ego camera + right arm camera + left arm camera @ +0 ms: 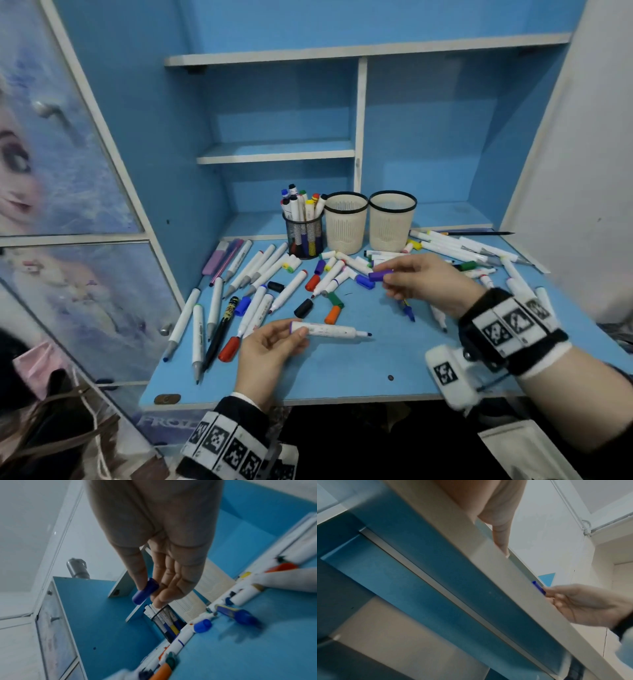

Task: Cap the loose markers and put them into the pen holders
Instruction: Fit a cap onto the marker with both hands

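Observation:
My left hand (274,346) holds an uncapped white marker (330,331) level above the front of the blue desk (342,373), its dark tip pointing right. Farther right and back, my right hand (416,279) pinches a purple-blue cap (380,275) between thumb and fingers; the same cap (145,591) shows in the right wrist view. The cap is apart from the marker's tip. A black mesh holder (304,236) filled with capped markers stands at the back, beside two beige holders (346,219) (392,219). The left wrist view shows mostly the desk's underside (436,588).
Many loose markers and caps lie scattered across the desk (260,274), including orange (333,314), black (303,307) and red (228,348) caps. More white markers pile at the right back (459,248). Blue shelves rise behind; a cabinet door stands at left.

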A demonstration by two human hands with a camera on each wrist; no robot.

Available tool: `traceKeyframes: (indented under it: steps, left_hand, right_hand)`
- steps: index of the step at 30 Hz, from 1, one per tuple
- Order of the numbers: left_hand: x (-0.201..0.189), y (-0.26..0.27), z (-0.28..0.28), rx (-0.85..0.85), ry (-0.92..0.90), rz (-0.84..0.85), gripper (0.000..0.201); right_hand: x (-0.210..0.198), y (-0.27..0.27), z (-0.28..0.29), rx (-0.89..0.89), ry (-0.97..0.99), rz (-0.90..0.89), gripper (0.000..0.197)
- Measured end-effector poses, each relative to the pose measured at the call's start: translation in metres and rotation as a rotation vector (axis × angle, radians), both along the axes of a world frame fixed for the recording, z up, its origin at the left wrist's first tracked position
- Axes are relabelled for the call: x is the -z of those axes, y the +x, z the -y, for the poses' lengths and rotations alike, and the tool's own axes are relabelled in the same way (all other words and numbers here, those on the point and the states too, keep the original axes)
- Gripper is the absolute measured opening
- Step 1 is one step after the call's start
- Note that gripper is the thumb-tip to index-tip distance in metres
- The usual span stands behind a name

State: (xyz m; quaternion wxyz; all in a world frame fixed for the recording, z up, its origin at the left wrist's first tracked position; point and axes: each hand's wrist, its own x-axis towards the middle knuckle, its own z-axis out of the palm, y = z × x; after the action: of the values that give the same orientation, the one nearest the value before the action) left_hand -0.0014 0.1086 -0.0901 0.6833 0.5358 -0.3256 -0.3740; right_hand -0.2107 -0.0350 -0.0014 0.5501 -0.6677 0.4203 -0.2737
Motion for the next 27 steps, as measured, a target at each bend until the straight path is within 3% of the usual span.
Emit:
traceKeyframes:
  steps: [13,16,19,22,25,27]
  left_hand:
    - [0.002,-0.003,-0.003,-0.013,-0.03,-0.014,0.015]
    - [0.003,-0.002,-0.004,-0.017,-0.063,-0.034,0.071]
    - [0.003,-0.002,-0.004,-0.016,-0.062,-0.039,0.088]
    - [0.002,-0.003,-0.004,-0.015,-0.046,-0.038,0.074]
    - [-0.002,-0.008,-0.003,0.021,0.003,-0.004,0.024]
    - [-0.003,-0.012,-0.003,0.047,0.03,0.056,0.013]
  right_hand:
    - [0.074,-0.035,-0.061,0.303,0.043,0.357,0.024]
    - [0.081,-0.03,-0.065,0.322,0.027,0.399,0.024]
    - [0.082,-0.029,-0.067,0.319,0.008,0.394,0.02]
    - [0.082,-0.026,-0.067,0.278,-0.006,0.372,0.02]
    - [0.083,-0.022,-0.068,0.237,-0.033,0.326,0.022]
    - [0.084,-0.019,-0.069,0.212,-0.06,0.299,0.023]
